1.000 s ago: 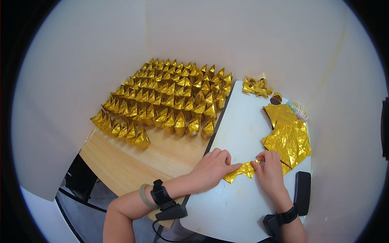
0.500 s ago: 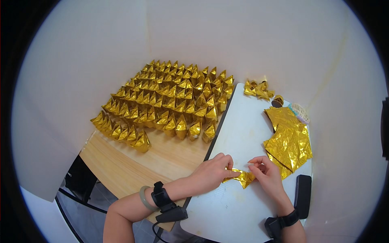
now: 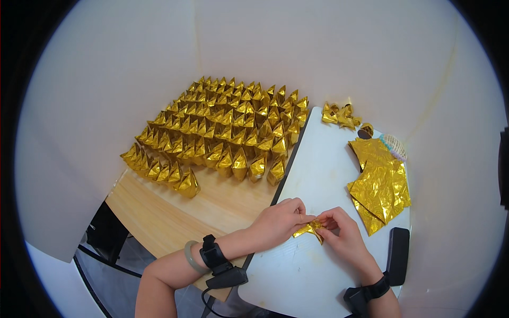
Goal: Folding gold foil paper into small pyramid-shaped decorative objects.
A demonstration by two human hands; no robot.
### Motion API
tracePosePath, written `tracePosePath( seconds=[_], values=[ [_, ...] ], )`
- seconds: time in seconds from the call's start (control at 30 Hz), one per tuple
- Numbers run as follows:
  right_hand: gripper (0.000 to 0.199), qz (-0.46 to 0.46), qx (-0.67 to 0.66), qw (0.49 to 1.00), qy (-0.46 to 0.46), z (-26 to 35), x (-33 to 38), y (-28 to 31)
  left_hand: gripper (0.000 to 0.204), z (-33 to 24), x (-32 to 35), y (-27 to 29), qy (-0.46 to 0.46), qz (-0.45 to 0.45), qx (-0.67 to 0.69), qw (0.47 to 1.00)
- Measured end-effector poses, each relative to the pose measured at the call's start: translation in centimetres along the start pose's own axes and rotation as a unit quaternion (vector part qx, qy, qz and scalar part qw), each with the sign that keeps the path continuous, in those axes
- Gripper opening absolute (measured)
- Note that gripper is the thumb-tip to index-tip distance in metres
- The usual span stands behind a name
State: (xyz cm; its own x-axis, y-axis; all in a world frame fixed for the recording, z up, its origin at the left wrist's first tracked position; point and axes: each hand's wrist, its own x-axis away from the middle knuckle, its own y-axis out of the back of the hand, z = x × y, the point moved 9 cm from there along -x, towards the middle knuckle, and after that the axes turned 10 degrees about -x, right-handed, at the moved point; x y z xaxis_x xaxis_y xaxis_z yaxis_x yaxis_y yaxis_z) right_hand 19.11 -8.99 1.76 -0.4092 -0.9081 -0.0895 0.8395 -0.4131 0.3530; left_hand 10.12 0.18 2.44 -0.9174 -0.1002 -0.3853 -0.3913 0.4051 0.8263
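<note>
A small piece of folded gold foil paper (image 3: 305, 231) lies low over the white tabletop, between my two hands. My left hand (image 3: 280, 222) grips its left part, fingers curled and the index finger stretched along its upper edge. At the right end, the thumb and fingers of my right hand (image 3: 342, 233) are pinched on the same paper, their tips close to the left index finger. Part of the paper is hidden behind the fingers. Just beyond my right hand spreads a stack of flat gold foil sheets (image 3: 382, 185).
Rows of folded gold paper ingots (image 3: 217, 130) stand on the wooden table (image 3: 159, 206) at left. On the white table (image 3: 307, 159), small gold pieces (image 3: 342, 115), a round gold piece (image 3: 365, 131) and a netted object (image 3: 394, 147) sit behind the sheets. A black oblong case (image 3: 398, 256) lies right.
My right hand has moved left and closed in on the paper's right part, beside my left index finger. The paper's right end now looks narrower.
</note>
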Motion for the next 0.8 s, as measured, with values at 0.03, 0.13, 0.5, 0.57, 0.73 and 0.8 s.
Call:
tracePosePath(
  seconds=[0.03,0.13,0.5,0.57,0.73,0.8],
  values=[
    [0.024,0.000,0.000,1.000,0.000,0.2,0.0,0.2,0.033,0.0,0.0,-0.2,0.000,0.009,-0.009,1.000],
    [0.023,0.002,0.114,0.993,0.035,1.0,0.0,0.4,0.028,-0.2,-0.1,0.3,0.004,-0.014,-0.010,1.000],
    [0.020,-0.011,0.163,0.981,0.106,1.7,0.0,0.4,0.020,-0.1,0.1,0.6,0.032,-0.017,-0.032,0.999],
    [0.020,-0.019,0.154,0.986,0.063,0.7,0.0,1.4,0.018,0.1,0.2,0.6,0.051,-0.015,-0.035,0.998],
    [0.022,-0.041,0.139,0.987,0.074,1.5,0.1,1.0,0.012,0.9,0.2,0.9,0.084,-0.030,0.013,0.996],
    [0.024,0.008,0.173,0.969,0.173,3.6,0.6,-0.8,0.012,1.0,0.2,0.8,0.088,-0.028,0.019,0.996]
  ],
)
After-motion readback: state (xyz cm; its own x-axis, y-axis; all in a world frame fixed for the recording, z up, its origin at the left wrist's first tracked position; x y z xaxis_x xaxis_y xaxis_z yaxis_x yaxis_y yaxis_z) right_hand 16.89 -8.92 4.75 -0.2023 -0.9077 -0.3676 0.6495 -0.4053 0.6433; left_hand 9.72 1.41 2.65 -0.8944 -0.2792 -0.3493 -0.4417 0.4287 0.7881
